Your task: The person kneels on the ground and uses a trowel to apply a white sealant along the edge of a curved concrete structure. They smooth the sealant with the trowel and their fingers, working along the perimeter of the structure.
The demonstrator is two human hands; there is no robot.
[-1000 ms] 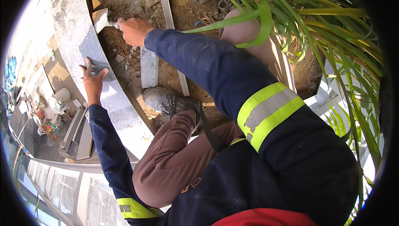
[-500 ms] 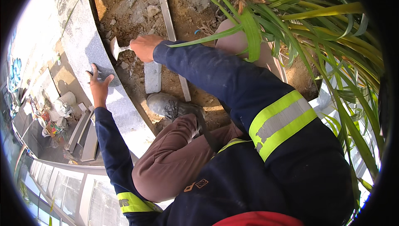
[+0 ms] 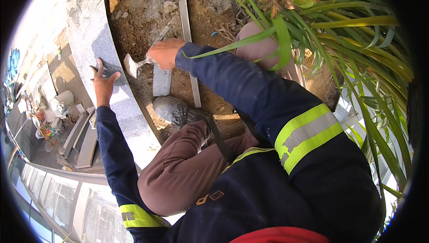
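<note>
My left hand [image 3: 104, 82] rests with fingers spread on a speckled grey stone slab [image 3: 96, 33], which runs along the left side of a dirt bed. In my right hand [image 3: 166, 54], over the soil, is a small trowel [image 3: 131, 66]; my fingers are wrapped round its handle, and most of the handle is hidden. The pale trowel blade points left, close beside the slab's inner edge. Just below my right hand lies a grey rectangular block [image 3: 161, 83] on the soil.
A long narrow metal bar [image 3: 184, 15] lies along the dirt beside my shoe [image 3: 175, 111]. Long green leaves [image 3: 348, 33] hang over the right side and across my right forearm. At left, lower than the slab, are a white bucket [image 3: 65, 97], grey planks [image 3: 82, 142] and mixed debris.
My right hand has shifted slightly right, and the trowel blade has come nearer to me, along the slab's edge. My left hand stays on the slab. The whole view has shifted a little.
</note>
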